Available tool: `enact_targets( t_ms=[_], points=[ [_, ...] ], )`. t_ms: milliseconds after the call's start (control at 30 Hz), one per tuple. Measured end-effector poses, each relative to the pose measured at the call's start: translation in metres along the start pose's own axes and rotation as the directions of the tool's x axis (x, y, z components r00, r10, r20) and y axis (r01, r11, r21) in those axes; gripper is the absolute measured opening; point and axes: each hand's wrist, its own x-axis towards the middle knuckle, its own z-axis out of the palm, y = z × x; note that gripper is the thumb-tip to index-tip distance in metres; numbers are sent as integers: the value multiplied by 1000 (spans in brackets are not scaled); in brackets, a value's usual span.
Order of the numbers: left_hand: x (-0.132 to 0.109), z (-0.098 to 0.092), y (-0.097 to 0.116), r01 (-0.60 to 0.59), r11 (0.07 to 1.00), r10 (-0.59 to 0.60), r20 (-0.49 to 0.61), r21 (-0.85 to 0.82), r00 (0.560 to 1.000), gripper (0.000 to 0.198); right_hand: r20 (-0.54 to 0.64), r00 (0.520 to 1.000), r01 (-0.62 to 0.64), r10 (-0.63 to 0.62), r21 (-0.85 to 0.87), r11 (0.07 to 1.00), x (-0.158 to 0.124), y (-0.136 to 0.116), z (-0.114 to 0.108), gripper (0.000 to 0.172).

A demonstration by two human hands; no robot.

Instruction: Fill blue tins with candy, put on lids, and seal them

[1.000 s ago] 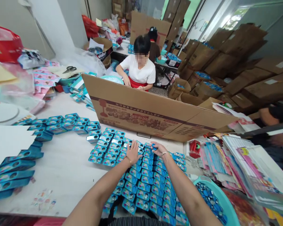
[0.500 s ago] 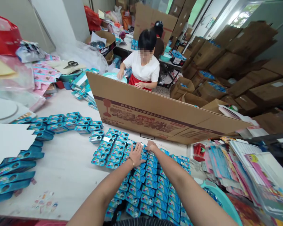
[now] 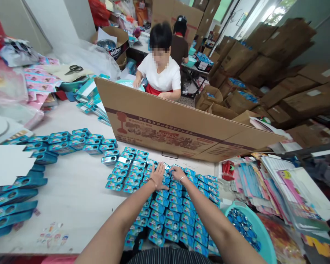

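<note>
Several small blue boxes (image 3: 167,209) lie in tight rows on the white table (image 3: 77,194) in front of me. My left hand (image 3: 157,176) rests flat on the far rows, fingers spread and stretched out. My right hand (image 3: 177,173) sits just to its right on the same rows, fingers curled down onto a box; whether it grips one I cannot tell. Both hands touch the boxes near the foot of a big cardboard sheet (image 3: 176,124).
More blue boxes (image 3: 71,141) run off to the left, with flat blue packs (image 3: 13,205) at the near left. A teal basin (image 3: 250,234) of small items sits at lower right beside stacked printed cards (image 3: 280,190). A person in white (image 3: 161,69) works behind the cardboard.
My right hand has drawn in leftward toward my left hand on the far rows. The left hand stays flat on the boxes. The view has shifted slightly.
</note>
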Motion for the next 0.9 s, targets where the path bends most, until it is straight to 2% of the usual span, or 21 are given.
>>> enact_targets(
  t_ms=[133, 300, 367, 467, 533, 633, 700, 767, 833, 900],
  points=[
    [-1, -6, 1, 4, 1000, -4, 17, 3, 1000, 124, 14, 999, -29, 29, -22, 999, -3, -4, 9, 23],
    [1, 1, 0, -2, 1000, 1, 28, 7, 1000, 123, -31, 992, -123, 120, -140, 982, 3, -9, 7, 52],
    [3, 7, 1, 0, 1000, 0, 12, 6, 1000, 123, -29, 990, -142, 139, -181, 973, 9, -11, 4, 57],
    [6, 9, 2, 23, 1000, -23, 10, 9, 1000, 123, -17, 988, -154, 154, -205, 966, 17, -16, 0, 55],
    [7, 4, 2, 29, 999, -29, 31, 13, 999, 123, -26, 988, -152, 149, -189, 970, 16, -21, -1, 51],
    [2, -9, 1, 22, 1000, -23, 54, 12, 998, 118, -87, 990, -120, 111, -109, 987, -8, -18, 5, 35],
    [-5, -15, 5, 30, 1000, -30, 24, 5, 999, 111, -144, 986, -95, 89, -33, 995, -40, 0, 14, 23],
    [-14, -16, 17, 31, 1000, -31, -72, -5, 997, 101, -204, 972, -103, 115, 71, 992, -81, 36, 24, 20],
    [-24, -12, 41, -23, 999, 17, -177, -31, 984, 86, -269, 936, -170, 229, 226, 959, -127, 89, 32, 17],
    [-32, -7, 81, -157, 984, 139, -191, -81, 972, 71, -304, 864, -301, 400, 326, 896, -173, 152, 33, 14]
  ],
)
